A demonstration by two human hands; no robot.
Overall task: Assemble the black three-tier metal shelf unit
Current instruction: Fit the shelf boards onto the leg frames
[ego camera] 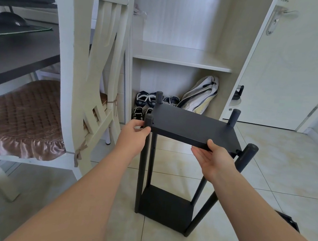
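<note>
The left hand (133,132) has its fingers (134,123) wrapped round the near-left post (143,158); the right hand (214,159) pinches the front edge of the top shelf panel (191,126), thumb above

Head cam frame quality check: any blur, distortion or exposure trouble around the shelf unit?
Head view: strong wide-angle bowing along the chair and door edges; blur in the bottom-left corner; left hand gripping the post and right hand pinching the top shelf panel are sharp; soft daylight, no hard glare, though the black panel shows little surface detail.
</note>
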